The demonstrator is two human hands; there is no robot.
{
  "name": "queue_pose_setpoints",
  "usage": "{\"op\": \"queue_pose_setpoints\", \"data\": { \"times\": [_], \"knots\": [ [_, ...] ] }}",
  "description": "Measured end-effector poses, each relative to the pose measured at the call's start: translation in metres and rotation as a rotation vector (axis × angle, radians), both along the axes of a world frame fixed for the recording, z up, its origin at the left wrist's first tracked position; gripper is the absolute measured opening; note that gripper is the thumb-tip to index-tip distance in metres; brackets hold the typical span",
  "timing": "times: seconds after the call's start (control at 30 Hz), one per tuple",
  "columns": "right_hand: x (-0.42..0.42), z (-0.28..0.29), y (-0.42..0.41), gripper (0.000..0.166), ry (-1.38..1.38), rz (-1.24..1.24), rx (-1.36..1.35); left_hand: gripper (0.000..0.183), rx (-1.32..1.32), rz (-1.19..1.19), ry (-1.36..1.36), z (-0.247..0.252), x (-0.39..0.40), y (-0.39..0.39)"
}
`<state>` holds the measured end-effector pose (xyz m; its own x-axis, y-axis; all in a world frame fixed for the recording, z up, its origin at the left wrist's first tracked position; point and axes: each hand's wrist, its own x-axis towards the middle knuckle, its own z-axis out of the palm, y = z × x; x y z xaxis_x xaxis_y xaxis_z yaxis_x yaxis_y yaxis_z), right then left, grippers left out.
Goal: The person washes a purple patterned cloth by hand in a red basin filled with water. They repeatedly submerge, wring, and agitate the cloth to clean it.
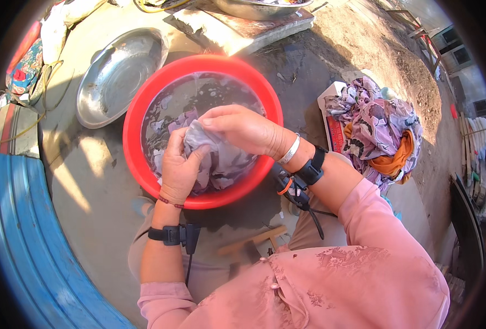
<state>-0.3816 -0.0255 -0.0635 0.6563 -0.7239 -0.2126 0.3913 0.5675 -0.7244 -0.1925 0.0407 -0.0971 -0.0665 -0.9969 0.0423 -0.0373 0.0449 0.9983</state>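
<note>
A red plastic basin [204, 61] of cloudy, sudsy water stands on the ground before me. Over it, my left hand [181, 162] grips a bunched piece of wet, greyish-lilac cloth [204, 137], its thumb pressed on the fabric. My right hand [243, 127] is at the top of the same bunch, its fingers bent and the fingertips touching the cloth. Whether the right fingers pinch the fabric is hard to see. The lower part of the cloth hangs into the basin, where more patterned lilac fabric [185, 119] lies partly under the water.
An oval metal basin [121, 78] lies left of the red one. To the right, a heap of patterned clothes [378, 123] rests on a box. A slab [243, 31] bearing another metal basin [263, 10] is at the far side. Blue corrugated sheeting [33, 238] runs along the left.
</note>
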Motion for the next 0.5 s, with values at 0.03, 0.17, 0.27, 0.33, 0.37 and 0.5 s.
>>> {"op": "queue_pose_setpoints", "data": {
  "times": [0.03,0.17,0.27,0.33,0.37,0.5],
  "knots": [
    [-0.001,0.002,0.001,0.017,0.001,0.026,0.004,0.026,0.007,0.017,-0.022,-0.003,0.007,0.0],
    [-0.014,-0.002,-0.015,0.018,0.504,-0.067,-0.161,0.008,0.088,0.099,0.037,0.004,0.021,0.005],
    [-0.014,-0.026,-0.017,0.019,0.955,0.023,-0.482,0.01,0.089,0.143,0.043,0.005,0.031,0.009],
    [-0.012,-0.044,-0.013,0.024,1.155,0.096,-0.666,0.01,0.1,0.167,0.132,0.009,0.033,0.01],
    [-0.01,-0.053,-0.01,0.024,1.201,0.09,-0.683,0.011,0.105,0.177,0.177,0.012,0.034,0.011],
    [-0.001,-0.065,-0.009,0.029,1.244,0.095,-0.615,0.013,0.143,0.112,0.233,0.028,0.038,0.018]
  ]
}}
